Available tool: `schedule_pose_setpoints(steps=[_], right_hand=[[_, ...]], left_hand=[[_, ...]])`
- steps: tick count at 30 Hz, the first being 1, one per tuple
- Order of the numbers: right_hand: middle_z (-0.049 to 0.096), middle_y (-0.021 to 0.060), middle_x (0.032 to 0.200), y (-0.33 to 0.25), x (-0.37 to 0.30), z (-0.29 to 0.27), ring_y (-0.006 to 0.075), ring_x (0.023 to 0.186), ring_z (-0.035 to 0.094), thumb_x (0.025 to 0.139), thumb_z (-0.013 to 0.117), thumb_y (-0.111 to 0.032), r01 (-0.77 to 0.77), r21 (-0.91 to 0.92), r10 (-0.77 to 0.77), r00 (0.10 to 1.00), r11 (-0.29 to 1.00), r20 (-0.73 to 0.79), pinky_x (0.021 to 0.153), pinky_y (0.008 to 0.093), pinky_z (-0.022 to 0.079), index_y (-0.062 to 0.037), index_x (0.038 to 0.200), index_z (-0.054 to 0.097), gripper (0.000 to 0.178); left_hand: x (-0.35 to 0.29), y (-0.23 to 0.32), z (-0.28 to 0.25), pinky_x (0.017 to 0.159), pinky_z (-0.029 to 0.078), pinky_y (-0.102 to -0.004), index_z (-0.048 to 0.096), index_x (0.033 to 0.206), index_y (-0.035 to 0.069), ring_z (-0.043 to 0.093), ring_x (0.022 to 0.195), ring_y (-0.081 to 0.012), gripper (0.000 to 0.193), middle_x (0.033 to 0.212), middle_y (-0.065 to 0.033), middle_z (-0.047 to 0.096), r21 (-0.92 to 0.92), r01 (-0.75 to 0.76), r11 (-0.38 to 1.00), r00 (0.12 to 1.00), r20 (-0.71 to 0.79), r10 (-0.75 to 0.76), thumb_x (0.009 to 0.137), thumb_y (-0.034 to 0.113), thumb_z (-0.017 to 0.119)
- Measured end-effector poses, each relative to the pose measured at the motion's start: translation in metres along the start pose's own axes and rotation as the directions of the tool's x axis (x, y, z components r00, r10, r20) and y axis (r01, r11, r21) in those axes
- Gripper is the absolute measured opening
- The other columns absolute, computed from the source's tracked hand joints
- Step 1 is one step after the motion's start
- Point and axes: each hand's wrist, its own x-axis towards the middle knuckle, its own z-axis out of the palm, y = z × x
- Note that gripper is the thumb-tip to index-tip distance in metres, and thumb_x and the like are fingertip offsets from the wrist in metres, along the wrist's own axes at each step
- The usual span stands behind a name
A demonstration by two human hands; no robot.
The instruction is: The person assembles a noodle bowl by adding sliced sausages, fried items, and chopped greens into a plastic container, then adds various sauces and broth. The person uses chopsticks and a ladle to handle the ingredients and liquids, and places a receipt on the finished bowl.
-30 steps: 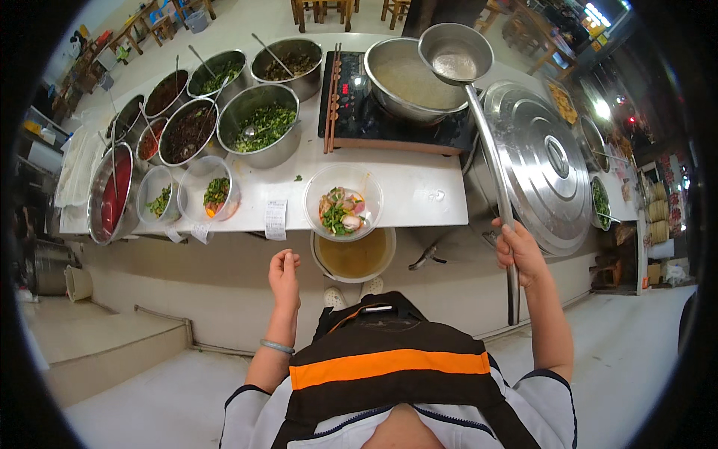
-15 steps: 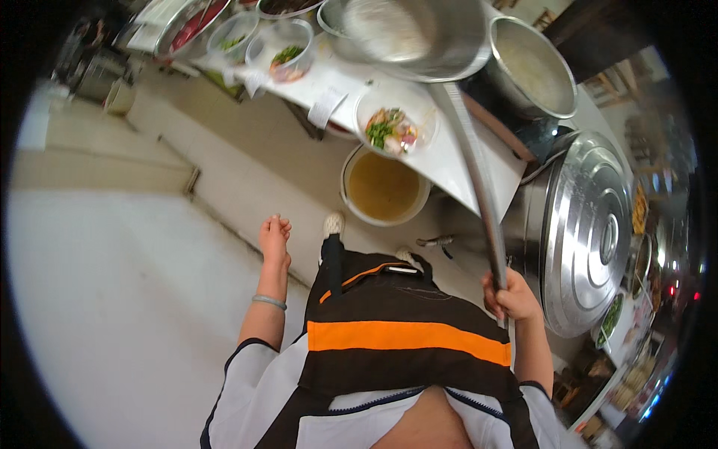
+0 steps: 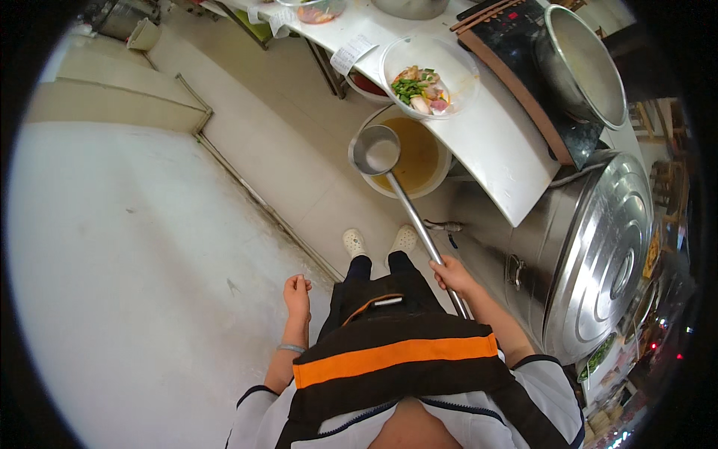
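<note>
My right hand [image 3: 452,277] is closed round the long handle of a steel ladle [image 3: 413,211]. The ladle's cup [image 3: 376,150] hangs over the left side of a pale bucket [image 3: 446,168] on the floor, which holds yellowish broth [image 3: 420,153]. Something pale shows inside the cup, too indistinct to name. My left hand [image 3: 298,295] is held out low at my left side, fingers curled in, with nothing visible in it. On the white counter's near edge, a clear plastic bowl [image 3: 464,78] holds meat pieces and chopped greens [image 3: 407,88].
A black cooktop [image 3: 516,37] carries a steel bowl [image 3: 591,67] at the back right. Right of me stands a large lidded steel pot [image 3: 598,262] with a tap [image 3: 449,226] low on it. The white counter's corner [image 3: 514,217] juts toward me. A pale raised surface [image 3: 164,262] lies left.
The ladle has come down from high over the counter to above the bucket. My right hand has moved up and left in view; the left hand has moved slightly right and lower.
</note>
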Motion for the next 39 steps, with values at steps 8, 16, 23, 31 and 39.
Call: schedule_pose_setpoints(steps=[8,16,23,31,39], right_hand=[[0.061,0.0285,0.106,0.011,0.154,-0.013,0.0404,0.104,0.059,0.090,0.056,-0.029,-0.224,-0.663,-0.241,0.811,0.715,-0.534,0.087,0.0449,0.047,0.0039,0.111,0.055,0.040],[0.063,0.0241,0.104,-0.004,0.228,-0.005,0.0356,0.097,0.062,0.091,0.055,-0.028,-0.324,-0.676,-0.171,0.813,0.662,-0.557,0.082,0.0439,0.049,0.0031,0.111,0.055,0.037],[0.050,0.0020,0.062,0.014,0.237,-0.001,0.0112,0.046,0.043,0.092,0.060,-0.025,-0.093,0.124,0.118,0.971,0.988,-0.207,0.043,0.0296,0.039,-0.0064,0.094,0.051,0.021],[0.046,-0.0014,0.061,0.014,0.081,0.000,0.0073,0.046,0.040,0.093,0.060,-0.024,-0.119,0.344,0.151,0.986,0.931,-0.068,0.044,0.0244,0.037,-0.0074,0.090,0.047,0.022],[0.043,-0.0017,0.060,0.052,-0.006,0.000,0.0065,0.044,0.038,0.092,0.059,-0.015,-0.125,0.459,0.091,0.991,0.880,0.095,0.043,0.0234,0.036,-0.0040,0.116,0.050,0.028]], left_hand=[[-0.007,-0.071,0.002,0.073,0.049,-0.0277,0.057,0.100,0.000,0.058,0.076,-0.0134,0.017,0.084,-0.0073,0.062,0.016,0.073,0.997,0.996,0.052,-0.074,0.094,0.016,0.056],[-0.008,-0.112,-0.016,0.073,0.051,-0.0289,0.058,0.104,0.000,0.059,0.077,-0.0138,0.018,0.085,-0.0075,0.062,0.013,0.100,0.995,0.995,-0.005,-0.100,0.093,0.014,0.056],[-0.011,-0.105,-0.022,0.075,0.050,-0.0283,0.058,0.104,-0.002,0.059,0.078,-0.0140,0.019,0.086,-0.0079,0.062,0.016,0.108,0.994,0.994,0.007,-0.108,0.093,0.014,0.055],[-0.002,-0.078,-0.009,0.076,0.049,-0.0284,0.057,0.105,-0.003,0.059,0.080,-0.0139,0.021,0.087,-0.0082,0.062,0.044,0.074,0.996,0.992,0.095,-0.078,0.093,0.015,0.055],[0.012,-0.053,0.002,0.074,0.049,-0.0277,0.058,0.103,-0.001,0.059,0.078,-0.0137,0.019,0.085,-0.0071,0.063,0.104,-0.030,0.994,0.982,0.187,0.010,0.092,0.015,0.057]])
